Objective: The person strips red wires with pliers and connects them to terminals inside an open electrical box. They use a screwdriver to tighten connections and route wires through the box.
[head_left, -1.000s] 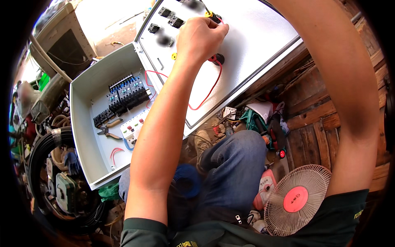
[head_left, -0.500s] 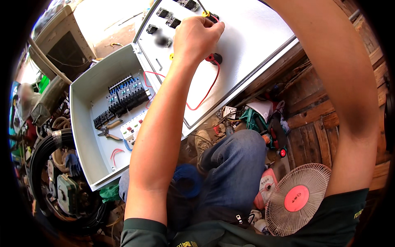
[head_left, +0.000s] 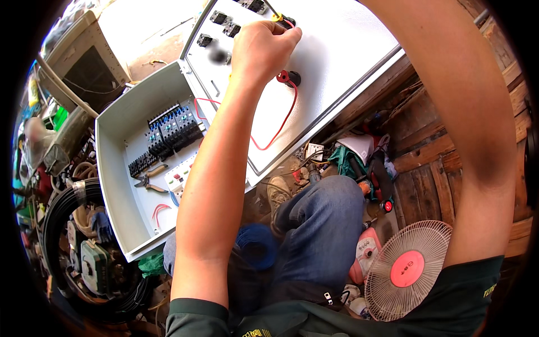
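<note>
My left hand (head_left: pixel 261 50) is closed in a pinch at a yellow-and-black switch block (head_left: pixel 283 21) on the white cabinet door (head_left: pixel 337 62). A short bit of red wire (head_left: pixel 290 23) shows at its fingertips. From above, a thin dark shaft like a screwdriver's (head_left: pixel 270 7) reaches down to the block. My right forearm (head_left: pixel 471 101) runs up past the top edge, so the right hand is out of sight. Below the left hand sits a red-and-black switch block (head_left: pixel 289 77), from which a red wire loop (head_left: pixel 294 106) hangs and passes behind my left forearm.
The grey cabinet box (head_left: pixel 115 180) lies open at left, holding black contactors (head_left: pixel 174 132), breakers (head_left: pixel 178 175) and pliers (head_left: pixel 149 181). More black switch blocks (head_left: pixel 219 17) line the door. A black cable coil (head_left: pixel 50 224) lies at left, a pink-centred fan (head_left: pixel 407 269) at lower right.
The view has shifted slightly, and the door with my left hand appears a little further left and up. My left hand keeps its pinch by the yellow-and-black block.
</note>
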Tool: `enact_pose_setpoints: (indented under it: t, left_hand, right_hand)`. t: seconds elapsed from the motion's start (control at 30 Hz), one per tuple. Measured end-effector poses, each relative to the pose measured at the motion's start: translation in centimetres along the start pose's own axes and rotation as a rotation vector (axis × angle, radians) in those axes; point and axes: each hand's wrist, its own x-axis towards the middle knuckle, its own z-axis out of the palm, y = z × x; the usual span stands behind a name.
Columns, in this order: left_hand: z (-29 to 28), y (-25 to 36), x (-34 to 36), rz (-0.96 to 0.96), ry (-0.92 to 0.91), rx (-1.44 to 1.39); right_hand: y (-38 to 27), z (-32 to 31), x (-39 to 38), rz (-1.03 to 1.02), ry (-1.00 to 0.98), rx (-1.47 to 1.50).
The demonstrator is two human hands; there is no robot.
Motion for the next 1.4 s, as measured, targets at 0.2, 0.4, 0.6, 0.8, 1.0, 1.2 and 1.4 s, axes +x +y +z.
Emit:
enact_pose_setpoints:
  t: [0.2, 0.4, 0.6, 0.8, 1.0, 1.2, 1.4]
  left_hand:
    - [-0.1, 0.0, 0.2, -0.01, -0.016, 0.016]
    - [-0.2, 0.2, 0.1, -0.036, -0.026, 0.012]
    - [-0.1, 0.3, 0.0, -0.037, -0.022, 0.012]
    - [-0.2, 0.5, -0.2, -0.042, 0.0, -0.048]
    - [-0.2, 0.3, -0.1, -0.026, -0.009, -0.031]
    - [-0.2, 0.5, -0.2, -0.04, -0.011, -0.041]
    - [-0.1, 0.2, 0.0, -0.053, -0.009, -0.042]
  right_hand:
    - [0.4, 0.9, 0.3, 0.007, 0.061, 0.022]
    - [-0.1, 0.2, -0.7, 0.021, 0.068, 0.018]
    - [0.8, 1.2, 0.8, -0.059, 0.108, 0.001]
    - [1.9, 2.4, 2.6, -0.176, 0.191, -0.041]
    - [1.9, 2.5, 2.3, -0.17, 0.206, 0.12]
    - [2.2, 2.6, 2.1, -0.186, 0.255, 0.116]
    - [1.6, 2.1, 1.2, -0.143, 0.228, 0.163]
